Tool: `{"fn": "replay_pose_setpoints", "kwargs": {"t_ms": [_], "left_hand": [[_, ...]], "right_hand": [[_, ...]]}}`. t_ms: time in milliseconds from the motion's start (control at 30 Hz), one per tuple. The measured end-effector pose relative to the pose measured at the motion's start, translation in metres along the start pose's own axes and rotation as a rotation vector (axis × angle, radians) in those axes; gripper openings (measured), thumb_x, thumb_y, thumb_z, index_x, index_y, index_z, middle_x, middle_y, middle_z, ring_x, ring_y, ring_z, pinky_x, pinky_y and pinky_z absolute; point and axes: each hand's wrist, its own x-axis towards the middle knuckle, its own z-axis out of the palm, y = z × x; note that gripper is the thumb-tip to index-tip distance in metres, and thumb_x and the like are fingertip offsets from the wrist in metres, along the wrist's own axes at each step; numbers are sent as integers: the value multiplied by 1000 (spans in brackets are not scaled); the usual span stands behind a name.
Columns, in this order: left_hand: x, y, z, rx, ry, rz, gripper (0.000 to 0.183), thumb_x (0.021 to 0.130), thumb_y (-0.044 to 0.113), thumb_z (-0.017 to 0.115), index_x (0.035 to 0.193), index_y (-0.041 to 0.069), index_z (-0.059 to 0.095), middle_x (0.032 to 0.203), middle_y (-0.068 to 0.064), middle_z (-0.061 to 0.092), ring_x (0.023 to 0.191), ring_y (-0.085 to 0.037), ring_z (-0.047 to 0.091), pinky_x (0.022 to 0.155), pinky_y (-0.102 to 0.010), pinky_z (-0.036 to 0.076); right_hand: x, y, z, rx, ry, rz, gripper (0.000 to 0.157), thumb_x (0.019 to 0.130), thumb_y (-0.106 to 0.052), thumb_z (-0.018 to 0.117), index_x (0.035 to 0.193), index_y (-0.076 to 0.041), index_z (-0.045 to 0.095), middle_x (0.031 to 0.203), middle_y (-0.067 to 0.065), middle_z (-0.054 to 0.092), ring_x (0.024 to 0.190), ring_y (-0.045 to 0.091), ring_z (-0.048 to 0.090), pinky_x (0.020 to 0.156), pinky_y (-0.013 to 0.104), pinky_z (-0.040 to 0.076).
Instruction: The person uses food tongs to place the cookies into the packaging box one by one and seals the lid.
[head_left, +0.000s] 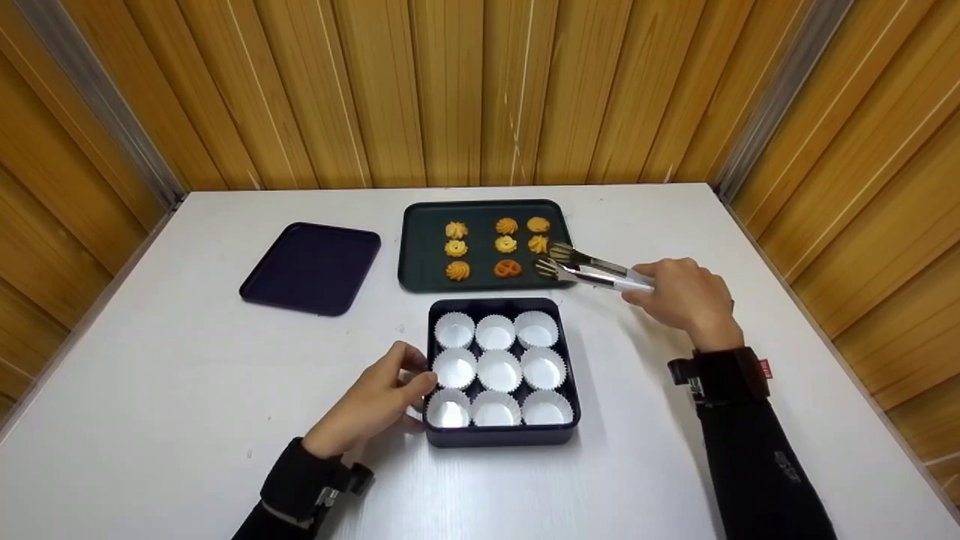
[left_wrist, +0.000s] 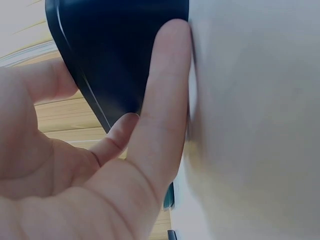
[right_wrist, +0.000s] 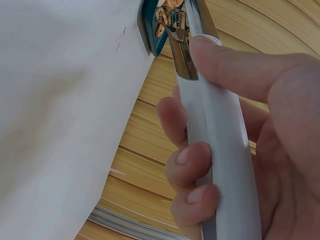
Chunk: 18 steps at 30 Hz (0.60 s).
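My right hand (head_left: 686,294) grips a pair of metal tongs (head_left: 615,281) by their pale handles, fingers curled round them in the right wrist view. The tongs' slotted tips stand apart over the right edge of a dark green tray (head_left: 420,262). Several small cookies (head_left: 506,244) and a pretzel (head_left: 508,268) lie on that tray. Whether anything sits between the tips cannot be made out. My left hand (head_left: 375,401) rests against the left side of a dark square box (head_left: 501,436), thumb at the rim, fingers along the wall. White paper cups (head_left: 499,371) fill the box in rows.
A dark purple square tray or lid (head_left: 311,268) lies to the left of the green tray. Everything stands on a white table (head_left: 187,360). Wood-patterned walls (head_left: 442,90) enclose its back and sides.
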Motion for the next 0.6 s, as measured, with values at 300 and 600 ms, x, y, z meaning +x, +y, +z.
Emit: {"fn": "replay_pose_setpoints", "kwargs": {"t_ms": [300,600], "left_hand": [[-1,0,0,-12,-1,-3,35,106,25,64,127,1,49,120,-18,62,91,-24,67,69,-43,69],[-1,0,-1,-27,-13,-1,35,107,25,63,128,1,49,121,-19,61,89,-24,67,69,-44,69]], "right_hand": [[0,1,-1,-30,22,-6,54,95,-40,76,141,-11,69,128,32,68,88,38,65,58,47,51],[1,1,0,-45,19,-13,54,96,-40,74,143,-14,68,133,32,66,90,41,68,59,51,53]]}}
